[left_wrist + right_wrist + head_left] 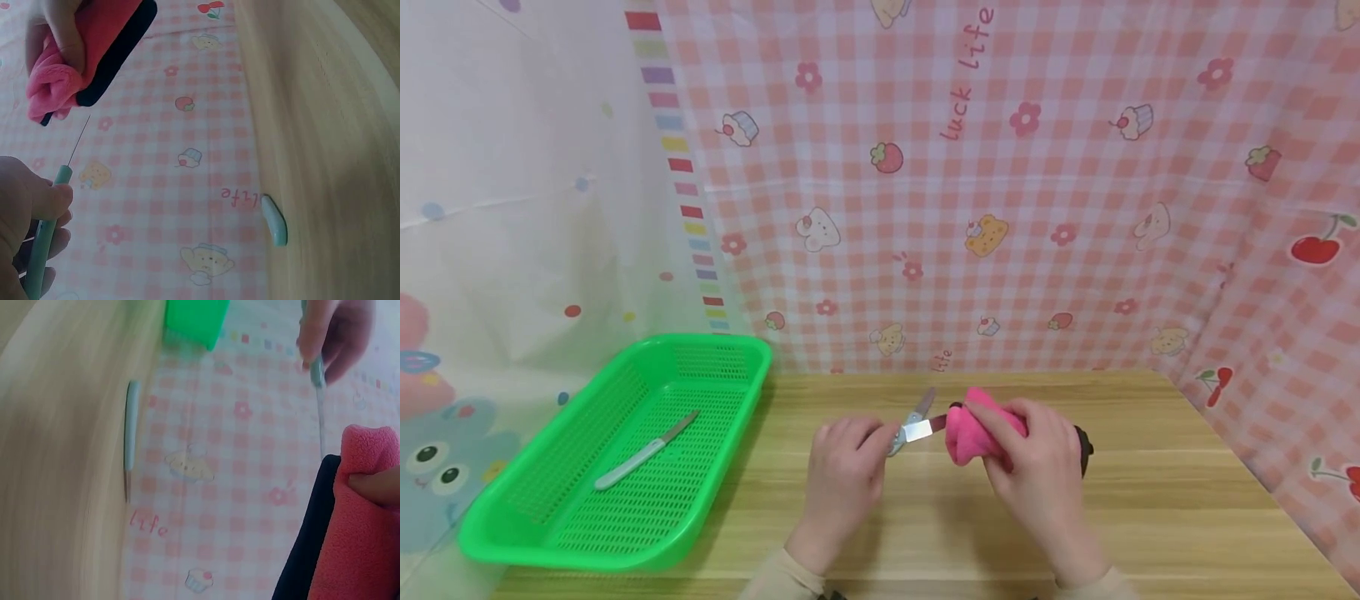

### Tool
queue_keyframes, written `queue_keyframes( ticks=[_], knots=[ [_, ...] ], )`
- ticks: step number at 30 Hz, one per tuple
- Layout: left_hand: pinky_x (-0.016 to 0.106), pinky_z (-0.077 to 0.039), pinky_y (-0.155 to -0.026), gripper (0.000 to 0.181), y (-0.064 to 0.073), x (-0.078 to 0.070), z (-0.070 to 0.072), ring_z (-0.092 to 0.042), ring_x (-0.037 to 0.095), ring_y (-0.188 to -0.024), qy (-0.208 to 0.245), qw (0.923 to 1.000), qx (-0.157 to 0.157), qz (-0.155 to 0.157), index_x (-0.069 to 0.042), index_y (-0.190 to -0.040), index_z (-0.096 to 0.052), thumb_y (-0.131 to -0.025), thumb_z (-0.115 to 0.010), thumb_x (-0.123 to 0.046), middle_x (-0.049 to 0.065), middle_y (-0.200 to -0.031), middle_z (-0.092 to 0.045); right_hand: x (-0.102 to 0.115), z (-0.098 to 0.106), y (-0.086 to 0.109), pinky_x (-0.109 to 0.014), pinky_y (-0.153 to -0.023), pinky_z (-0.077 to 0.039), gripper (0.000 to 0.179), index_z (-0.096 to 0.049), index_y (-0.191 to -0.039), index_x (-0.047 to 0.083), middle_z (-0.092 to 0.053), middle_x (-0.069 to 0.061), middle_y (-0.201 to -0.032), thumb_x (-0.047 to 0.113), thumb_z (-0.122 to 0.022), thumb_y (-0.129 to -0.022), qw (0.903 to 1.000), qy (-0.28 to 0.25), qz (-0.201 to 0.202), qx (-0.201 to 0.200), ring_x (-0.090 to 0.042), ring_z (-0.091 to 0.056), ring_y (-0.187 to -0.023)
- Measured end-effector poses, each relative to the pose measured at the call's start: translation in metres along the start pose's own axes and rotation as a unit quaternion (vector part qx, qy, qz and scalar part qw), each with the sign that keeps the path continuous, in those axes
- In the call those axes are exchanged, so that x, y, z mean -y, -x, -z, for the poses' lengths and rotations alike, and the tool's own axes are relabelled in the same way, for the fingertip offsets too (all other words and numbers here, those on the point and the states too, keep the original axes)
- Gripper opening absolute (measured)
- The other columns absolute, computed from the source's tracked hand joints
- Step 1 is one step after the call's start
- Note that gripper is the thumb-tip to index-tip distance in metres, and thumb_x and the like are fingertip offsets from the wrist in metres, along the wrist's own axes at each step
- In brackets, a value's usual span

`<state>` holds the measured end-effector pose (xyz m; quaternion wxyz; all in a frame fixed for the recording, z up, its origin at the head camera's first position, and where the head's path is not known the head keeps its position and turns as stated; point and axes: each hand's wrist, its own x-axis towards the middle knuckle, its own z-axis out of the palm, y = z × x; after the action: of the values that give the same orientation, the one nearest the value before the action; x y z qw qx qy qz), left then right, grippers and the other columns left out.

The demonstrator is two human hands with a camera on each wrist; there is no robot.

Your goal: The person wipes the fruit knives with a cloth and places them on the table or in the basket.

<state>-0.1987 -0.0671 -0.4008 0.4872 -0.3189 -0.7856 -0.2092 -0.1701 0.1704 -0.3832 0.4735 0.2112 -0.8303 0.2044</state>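
My left hand (848, 467) grips a small knife by its pale green handle (45, 244), and the thin blade (931, 427) points right toward the pink cloth. My right hand (1037, 467) holds the folded fluffy pink cloth (972, 435) together with a long black thing (122, 59) with a rounded end, whose kind I cannot tell. In the left wrist view a small gap shows between blade tip and cloth. Behind the held knife, a second knife (131, 425) with a pale handle lies on the table.
At the left stands a green perforated plastic basket (741, 442) with one pale-handled knife (643, 458) lying in it. The wooden table (1165, 500) ends at a pink checked curtain (865, 192) at the back. Another curtain side closes off the right.
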Motion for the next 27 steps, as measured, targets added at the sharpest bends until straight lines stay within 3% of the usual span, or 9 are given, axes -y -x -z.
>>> queue_keyframes(
  ticks=[9, 13, 20, 27],
  knots=[
    [0.028, -0.038, -0.06, 0.016, 0.003, -0.002, -0.003, -0.061, 0.018, -0.075, 0.007, 0.9999, 0.002, -0.009, -0.013, -0.099, -0.074, -0.084, -0.074, -0.008, 0.0, -0.088, -0.067, 0.018, -0.011, 0.002, -0.052, -0.072, -0.043, 0.057, -0.073, -0.114, 0.027, -0.062, -0.012, -0.1, -0.001, -0.074, -0.065, 0.9988, -0.026, 0.042, -0.002, -0.033, -0.058, -0.083],
    [0.028, -0.038, -0.059, 0.017, 0.004, -0.005, -0.004, -0.061, 0.018, -0.074, 0.012, 0.9997, -0.004, -0.023, -0.013, -0.101, -0.074, -0.084, -0.072, -0.008, 0.0, -0.088, -0.066, 0.022, -0.017, 0.006, -0.053, -0.071, -0.045, 0.053, -0.074, -0.112, 0.026, -0.062, -0.013, -0.099, 0.001, -0.073, -0.066, 0.9987, -0.01, 0.05, -0.004, -0.034, -0.058, -0.081],
    [0.027, -0.036, -0.058, 0.013, 0.004, -0.008, -0.007, -0.061, 0.018, -0.073, 0.021, 0.9993, -0.017, -0.026, -0.013, -0.098, -0.073, -0.086, -0.07, -0.01, 0.001, -0.086, -0.064, 0.023, -0.023, 0.012, -0.054, -0.07, -0.046, 0.049, -0.074, -0.11, 0.026, -0.062, -0.014, -0.1, 0.002, -0.073, -0.067, 0.9992, 0.022, 0.032, 0.003, -0.035, -0.058, -0.08],
    [0.026, -0.036, -0.06, 0.017, 0.005, -0.008, -0.006, -0.061, 0.017, -0.075, 0.023, 0.9997, 0.0, -0.011, -0.013, -0.099, -0.074, -0.083, -0.076, -0.008, 0.001, -0.087, -0.066, 0.015, -0.021, 0.013, -0.055, -0.069, -0.045, 0.054, -0.075, -0.109, 0.027, -0.063, -0.013, -0.099, -0.001, -0.077, -0.063, 0.9994, 0.033, 0.011, 0.003, -0.036, -0.059, -0.08]
  ],
)
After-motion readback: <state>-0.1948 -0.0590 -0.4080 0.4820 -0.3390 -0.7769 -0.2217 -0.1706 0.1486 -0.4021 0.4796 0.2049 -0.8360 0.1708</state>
